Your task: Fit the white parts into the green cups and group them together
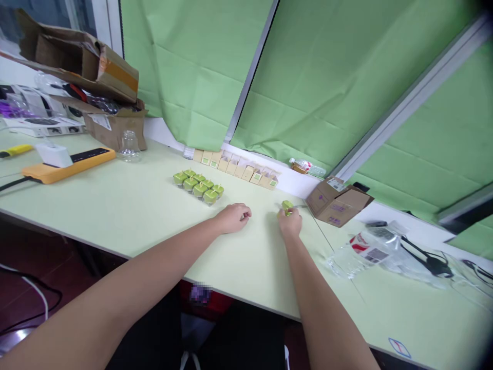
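Note:
My right hand (290, 224) is closed around a small clear cup with a green lid (287, 205), just above or on the table; its lower part is hidden by my fingers. My left hand (232, 218) rests on the table with its fingers curled in, and nothing shows in it. Beyond it and to the left, several like green-lidded cups (199, 188) stand close together in rows, each lid bearing a pale stick-like handle. My left hand is apart from that group.
Small tan paper boxes (233, 165) line the wall. On the right are a cardboard box (339, 201), a large plastic bottle (365, 249) and black cables (431, 262). An orange power strip (82, 163), a clear jar (129, 146) and stacked cartons (111, 123) stand at the left.

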`<state>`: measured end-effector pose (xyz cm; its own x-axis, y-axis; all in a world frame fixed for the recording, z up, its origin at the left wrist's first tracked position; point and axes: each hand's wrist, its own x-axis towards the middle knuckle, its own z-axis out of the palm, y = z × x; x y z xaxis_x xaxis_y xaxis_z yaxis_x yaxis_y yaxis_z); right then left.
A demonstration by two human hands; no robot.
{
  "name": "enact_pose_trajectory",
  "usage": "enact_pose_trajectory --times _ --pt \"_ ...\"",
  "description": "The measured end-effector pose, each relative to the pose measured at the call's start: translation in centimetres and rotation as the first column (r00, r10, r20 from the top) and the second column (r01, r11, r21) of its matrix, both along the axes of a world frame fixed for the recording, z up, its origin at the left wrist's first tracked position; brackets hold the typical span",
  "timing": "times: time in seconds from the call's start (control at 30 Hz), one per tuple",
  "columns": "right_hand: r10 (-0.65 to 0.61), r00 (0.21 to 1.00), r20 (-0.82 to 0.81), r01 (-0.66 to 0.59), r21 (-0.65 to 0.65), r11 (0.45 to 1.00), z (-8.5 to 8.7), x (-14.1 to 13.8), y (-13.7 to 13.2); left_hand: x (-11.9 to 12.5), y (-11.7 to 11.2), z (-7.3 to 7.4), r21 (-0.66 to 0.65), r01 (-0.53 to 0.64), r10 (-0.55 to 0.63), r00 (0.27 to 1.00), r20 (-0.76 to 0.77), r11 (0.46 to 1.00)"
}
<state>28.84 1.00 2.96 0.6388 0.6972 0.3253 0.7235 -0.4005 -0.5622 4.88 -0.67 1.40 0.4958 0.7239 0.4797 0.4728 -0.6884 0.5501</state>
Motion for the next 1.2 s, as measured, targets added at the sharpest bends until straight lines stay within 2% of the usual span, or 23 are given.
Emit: enact_pose_trajectory --times 0.07,0.13,0.17,0.2,0.27,0.3,0.33,0.37,0.5,0.67,0.8,0.97,1.07,1.2 --pt "0.101 0.995 -0.011 -0.101 0.007 0.995 0.4 -2.3 -0.3 -0.2 0.2 -0.1 0.003 -0.051 0.05 0.997 0.052 0.999" --pt "0.304 0.951 -0.057 -0.304 0.002 0.953 0.7 -5.0 -0.6 -0.4 0.7 -0.2 -0.014 -0.106 0.107 0.985 0.137 0.994" --pt "0.435 0.893 -0.11 -0.437 0.006 0.899 0.7 -6.3 -0.8 -0.6 0.9 -0.3 -0.039 -0.118 0.123 0.977 0.174 0.992" --pt "0.562 0.806 -0.189 -0.568 0.024 0.823 0.6 -7.7 -1.0 -0.8 1.1 -0.3 -0.074 -0.112 0.124 0.973 0.197 0.991" --pt "0.746 0.581 -0.325 -0.751 0.139 0.646 0.2 -9.9 -1.5 -1.2 1.4 -0.3 -0.154 -0.039 0.07 0.977 0.201 0.987" --pt "0.796 0.504 -0.334 -0.783 0.213 0.585 -0.1 -10.7 -1.8 -1.4 1.4 -0.2 -0.18 0.01 0.025 0.982 0.189 0.984" --pt "0.823 0.461 -0.331 -0.786 0.278 0.552 -0.4 -11.1 -2.0 -1.5 1.3 0.0 -0.187 0.038 -0.004 0.984 0.179 0.982" --pt "0.831 0.446 -0.334 -0.771 0.33 0.546 -0.6 -11.4 -2.3 -1.6 1.2 0.1 -0.186 0.047 -0.015 0.985 0.17 0.981" --pt "0.789 0.446 -0.422 -0.654 0.448 0.61 -1.2 -10.9 -2.7 -1.6 0.6 0.8 -0.177 -0.029 0.052 0.991 0.126 0.984" --pt "0.732 0.367 -0.574 -0.513 0.531 0.674 -1.4 -11.1 -2.5 -1.3 0.6 1.0 -0.175 -0.093 0.113 0.988 0.108 0.98" --pt "0.68 0.271 -0.682 -0.375 0.576 0.727 -1.3 -11.1 -2.1 -1.4 0.9 0.5 -0.16 -0.102 0.121 0.986 0.114 0.982" --pt "0.621 0.116 -0.775 -0.132 0.608 0.783 -0.8 -8.9 -1.5 -1.7 1.6 -0.4 -0.15 -0.084 0.103 0.987 0.121 0.985" --pt "0.592 0.075 -0.802 -0.106 0.584 0.805 -0.8 -8.3 -1.4 -1.9 2.0 -0.8 -0.065 -0.103 0.107 0.992 0.059 0.993" --pt "0.611 0.02 -0.791 -0.154 0.602 0.784 -1.0 -8.7 -1.5 -1.9 2.1 -1.3 0.052 -0.139 0.142 0.988 -0.057 0.989"
